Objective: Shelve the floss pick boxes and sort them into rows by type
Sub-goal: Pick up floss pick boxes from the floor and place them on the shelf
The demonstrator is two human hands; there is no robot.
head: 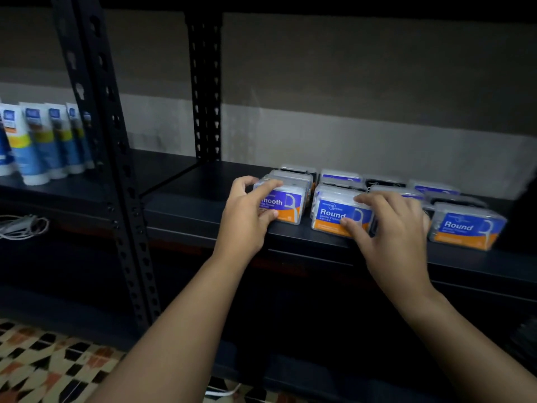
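Two bare hands work at the front edge of a dark metal shelf (186,205) on which clear-lidded floss pick boxes stand in several rows running front to back. The left hand (247,213) grips the front box of the leftmost row, a "Smooth" box (286,203) with a purple and orange label: its index finger lies across the lid, its thumb presses the lower front face, and the other fingers curl round the box's left side. The right hand (392,225) holds the front box of the next row, a "Round" box (334,215): its fingers curl over the lid's right part and its thumb presses the front label near the bottom. The two boxes stand side by side, slightly apart, both upright with labels facing outward. A second "Round" box (466,228) stands alone at the shelf's front, well to the right of the right hand. More boxes line up behind these toward the grey wall (348,97); their labels are too blurred to read. On the neighbouring bay to the left, blue and white tubes (37,141) stand upright. Patterned floor tiles (43,362) show below.
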